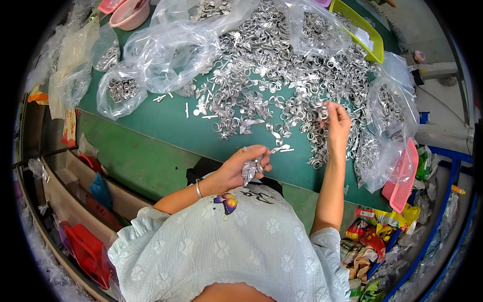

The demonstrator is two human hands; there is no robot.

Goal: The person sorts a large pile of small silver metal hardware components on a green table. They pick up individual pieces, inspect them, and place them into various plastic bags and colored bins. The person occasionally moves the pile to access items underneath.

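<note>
My left hand (246, 163) is closed round several silver leaf-shaped metal pieces (250, 171), held close to my body off the table's front edge. Over the right part of a wide heap of small silver metal pieces (266, 45), my right hand (337, 121) pinches a few ring-like silver pieces (321, 111). Loose leaf, flower, ring and bar shapes (244, 108) lie spread on the green table (166, 131) in front of the heap. Exactly how many pieces each hand holds is hidden by the fingers.
Clear plastic bags of silver pieces stand at left (122, 89) and right (390, 108). A pink basin (132, 15) is at the back left, a lime-green basket (358, 25) at the back right. A pink tray (402, 176) leans at the right edge. Drawers (83, 191) lie lower left.
</note>
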